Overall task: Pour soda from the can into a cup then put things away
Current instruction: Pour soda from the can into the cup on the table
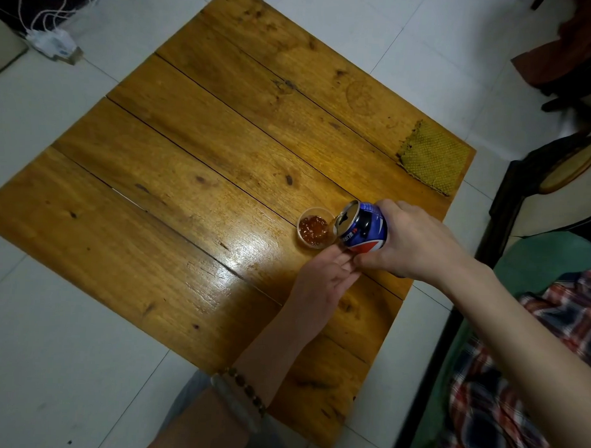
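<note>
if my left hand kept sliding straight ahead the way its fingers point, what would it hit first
Most likely the cup. The left hand lies on the table with its fingertips aimed up and slightly right, just short of the cup's base. The tilted can in the right hand hangs right beside that line, so depth is uncertain.

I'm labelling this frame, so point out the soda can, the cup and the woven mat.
soda can (366, 228), head view, blue side wall.
cup (312, 245), head view, near rim of the clear cup.
woven mat (435, 158), head view, middle of its yellow-green weave.
</note>
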{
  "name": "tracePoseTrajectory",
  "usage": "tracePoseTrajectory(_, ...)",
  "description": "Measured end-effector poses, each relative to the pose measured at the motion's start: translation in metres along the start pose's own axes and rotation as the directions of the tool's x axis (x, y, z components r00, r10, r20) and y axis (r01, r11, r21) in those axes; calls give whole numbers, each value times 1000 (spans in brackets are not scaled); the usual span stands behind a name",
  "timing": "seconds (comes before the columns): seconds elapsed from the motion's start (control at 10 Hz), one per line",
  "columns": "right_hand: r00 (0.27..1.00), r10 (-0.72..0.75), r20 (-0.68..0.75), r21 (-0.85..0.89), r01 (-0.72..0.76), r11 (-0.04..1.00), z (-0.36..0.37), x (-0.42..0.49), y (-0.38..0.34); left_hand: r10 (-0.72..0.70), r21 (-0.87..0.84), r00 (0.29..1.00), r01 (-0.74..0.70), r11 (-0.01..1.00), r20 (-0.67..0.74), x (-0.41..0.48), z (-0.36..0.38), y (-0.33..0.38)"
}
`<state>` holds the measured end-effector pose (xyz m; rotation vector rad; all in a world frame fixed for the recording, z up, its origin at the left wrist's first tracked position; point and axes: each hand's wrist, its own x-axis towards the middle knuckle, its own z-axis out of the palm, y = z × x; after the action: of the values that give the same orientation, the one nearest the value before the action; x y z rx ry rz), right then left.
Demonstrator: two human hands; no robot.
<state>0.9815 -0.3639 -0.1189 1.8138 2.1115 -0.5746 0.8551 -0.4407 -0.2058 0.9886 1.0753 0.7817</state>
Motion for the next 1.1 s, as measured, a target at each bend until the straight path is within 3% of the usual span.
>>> tracePoseTrajectory(0.1, 1000, -1, 1, -7, 1, 1000, -1, 0, -1, -122, -342, 992, 119, 932, 13, -1, 1, 7)
tracePoseTrajectory(0.3, 1000, 1, 3, -16, -1, 1000, -2, 1, -2, -133, -481, 990, 138, 866, 46, 1, 2, 4)
tracePoseTrajectory(1.1, 1000, -1, 18, -38, 1, 999, -5, -1, -4, -161, -567, 985, 168, 806, 62, -3, 3, 12)
